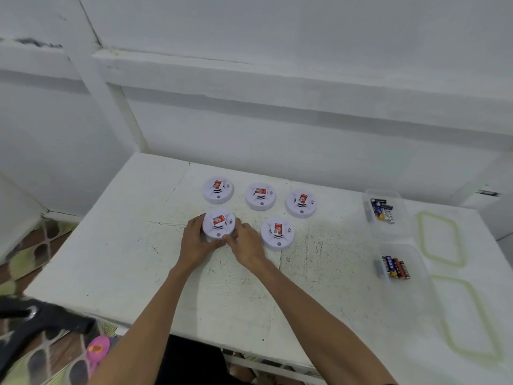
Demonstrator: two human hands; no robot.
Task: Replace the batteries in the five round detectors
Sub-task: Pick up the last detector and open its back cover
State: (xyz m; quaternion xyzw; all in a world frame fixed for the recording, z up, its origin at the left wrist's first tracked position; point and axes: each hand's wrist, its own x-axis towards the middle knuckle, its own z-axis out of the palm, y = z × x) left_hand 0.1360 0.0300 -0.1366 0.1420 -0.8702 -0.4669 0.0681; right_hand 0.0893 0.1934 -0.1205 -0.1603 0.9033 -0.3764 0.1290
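Five round white detectors with red labels sit on the white table [138, 273]. Three stand in a back row: the left detector [217, 190], the middle detector [260, 196] and the right detector [301, 204]. In front, the near-right detector [277, 233] stands alone. Both hands grip the near-left detector [218, 224]: my left hand [195, 240] curls round its left side, my right hand [245, 243] round its right and front edge. Whether it is lifted off the table I cannot tell.
Two clear plastic boxes stand at the right: the far box [384, 207] and the near box [399, 266], each holding several batteries. Two green-rimmed clear lids [441, 238] lie further right. A white wall rises behind the table. A black object and a pink toy lie at lower left.
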